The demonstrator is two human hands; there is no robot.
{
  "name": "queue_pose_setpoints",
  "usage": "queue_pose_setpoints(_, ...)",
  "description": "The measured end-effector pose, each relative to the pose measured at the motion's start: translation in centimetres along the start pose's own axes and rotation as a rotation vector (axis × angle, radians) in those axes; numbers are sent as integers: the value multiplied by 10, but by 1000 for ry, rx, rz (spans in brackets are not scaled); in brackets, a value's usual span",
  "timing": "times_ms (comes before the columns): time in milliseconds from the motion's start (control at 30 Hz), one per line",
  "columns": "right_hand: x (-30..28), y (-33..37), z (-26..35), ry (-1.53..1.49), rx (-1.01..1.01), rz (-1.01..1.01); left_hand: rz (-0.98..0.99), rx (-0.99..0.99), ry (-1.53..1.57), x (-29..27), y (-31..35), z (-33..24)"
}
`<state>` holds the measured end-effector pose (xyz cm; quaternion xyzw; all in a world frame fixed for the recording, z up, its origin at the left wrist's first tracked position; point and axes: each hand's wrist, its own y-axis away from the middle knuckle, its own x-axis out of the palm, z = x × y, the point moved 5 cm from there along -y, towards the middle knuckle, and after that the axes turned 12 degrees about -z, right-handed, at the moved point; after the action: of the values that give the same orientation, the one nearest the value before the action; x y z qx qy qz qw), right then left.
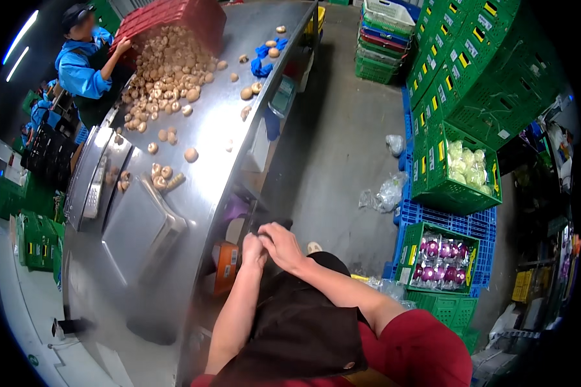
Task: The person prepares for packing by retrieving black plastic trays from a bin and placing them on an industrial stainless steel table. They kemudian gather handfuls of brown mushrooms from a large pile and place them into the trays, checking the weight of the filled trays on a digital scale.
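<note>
My left hand (pixel 254 249) and my right hand (pixel 283 246) meet in front of my body, beside the edge of the steel table (pixel 203 187). The left one is closed. Curled fingers of the right press against it. A dark shape shows just behind them, and what they hold, if anything, I cannot make out. Below them hangs my dark apron (pixel 303 329). Across the table a person in a blue jacket (pixel 84 68) tips a red crate (pixel 193 22), and brown mushrooms (pixel 168 77) spill onto the steel in a heap.
A scale (pixel 95 187) and a steel-grey box-like thing (pixel 139 222) sit on the near table part. Blue gloves (pixel 261 67) lie at its far right. Green crates (pixel 458 168) stand on a blue pallet (pixel 439 219), one holding packed purple onions (pixel 442 258). Plastic wrap (pixel 388 193) lies on the floor.
</note>
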<state>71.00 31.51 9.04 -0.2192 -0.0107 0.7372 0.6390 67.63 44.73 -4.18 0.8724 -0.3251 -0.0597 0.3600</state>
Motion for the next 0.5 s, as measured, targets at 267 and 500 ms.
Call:
queue_pose_setpoints(267, 15, 20, 15, 32, 132, 287, 51, 178, -241, 13, 22, -13)
queue_pose_setpoints(500, 10, -10, 90, -84, 16, 150, 70, 339, -518, -20, 22, -63)
